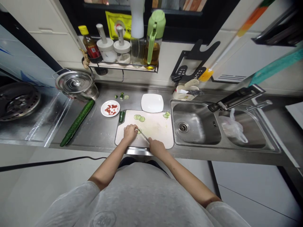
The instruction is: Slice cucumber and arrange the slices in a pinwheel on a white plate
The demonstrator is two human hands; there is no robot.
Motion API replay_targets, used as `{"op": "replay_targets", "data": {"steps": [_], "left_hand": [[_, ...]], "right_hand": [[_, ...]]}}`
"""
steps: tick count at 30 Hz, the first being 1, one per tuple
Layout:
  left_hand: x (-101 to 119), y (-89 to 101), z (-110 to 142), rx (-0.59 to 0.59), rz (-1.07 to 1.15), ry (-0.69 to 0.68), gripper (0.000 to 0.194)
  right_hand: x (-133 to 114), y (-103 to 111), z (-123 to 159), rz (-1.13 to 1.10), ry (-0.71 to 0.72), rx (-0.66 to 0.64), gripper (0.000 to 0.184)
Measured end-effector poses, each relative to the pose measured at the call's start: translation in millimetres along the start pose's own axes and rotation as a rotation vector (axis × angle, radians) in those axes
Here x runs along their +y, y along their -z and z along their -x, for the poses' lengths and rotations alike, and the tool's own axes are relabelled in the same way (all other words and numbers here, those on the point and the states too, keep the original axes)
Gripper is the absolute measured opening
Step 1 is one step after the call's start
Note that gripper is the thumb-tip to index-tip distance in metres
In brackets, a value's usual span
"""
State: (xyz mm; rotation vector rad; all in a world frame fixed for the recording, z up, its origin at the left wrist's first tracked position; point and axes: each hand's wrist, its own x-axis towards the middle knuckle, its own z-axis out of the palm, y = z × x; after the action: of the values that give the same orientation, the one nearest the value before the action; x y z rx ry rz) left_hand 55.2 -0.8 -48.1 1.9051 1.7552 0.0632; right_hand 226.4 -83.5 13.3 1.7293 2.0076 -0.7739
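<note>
My right hand (157, 148) is wrapped round the handle of a knife (144, 136), its blade slanting up and left over the cutting board (151, 143). A thin cucumber slice (139, 131) lies beneath the blade near its tip. At the slice's left edge, my left hand (130, 133) has its fingers bent and pressed together on it. Above the hands, several overlapping cucumber slices (139, 118) rest on the board. More cut slices (166, 115) sit in its upper right corner. A dark green cucumber piece (121, 117) is at the upper left edge.
A plate of chopped red pieces (110, 108) and a white dish (152, 103) stand behind the board. A long cucumber (78, 122) lies left, by a lidded steel pot (77, 85). Right is a double sink (199, 124) with a plastic bag (233, 126). Bottles (153, 47) stand on a rack above.
</note>
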Motion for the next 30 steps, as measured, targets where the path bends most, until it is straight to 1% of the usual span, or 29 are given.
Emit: {"op": "replay_targets", "data": {"steps": [5, 12, 17, 21, 26, 30], "left_hand": [[0, 0.3, -1, -0.008, -0.01, -0.009, 0.019], [2, 2.0, -2, -0.013, -0.054, -0.013, 0.02], [4, 2.4, -3, -0.017, -0.085, -0.003, 0.024], [8, 0.3, -1, -0.005, -0.096, 0.013, 0.023], [13, -1.1, 0, 0.005, -0.059, 0.026, 0.019], [17, -1.3, 4, 0.012, -0.007, 0.021, 0.016]], "right_hand": [[-3, 0, -2, 0.002, -0.008, -0.021, 0.033], [-2, 5, -2, 0.01, 0.031, -0.02, 0.033], [4, -2, 9, 0.036, 0.008, -0.013, 0.033], [12, -10, 22, 0.026, -0.003, -0.034, 0.031], [20, -14, 32, 0.002, -0.016, -0.068, 0.031], [26, -15, 32, -0.029, 0.0, -0.059, 0.027]]}}
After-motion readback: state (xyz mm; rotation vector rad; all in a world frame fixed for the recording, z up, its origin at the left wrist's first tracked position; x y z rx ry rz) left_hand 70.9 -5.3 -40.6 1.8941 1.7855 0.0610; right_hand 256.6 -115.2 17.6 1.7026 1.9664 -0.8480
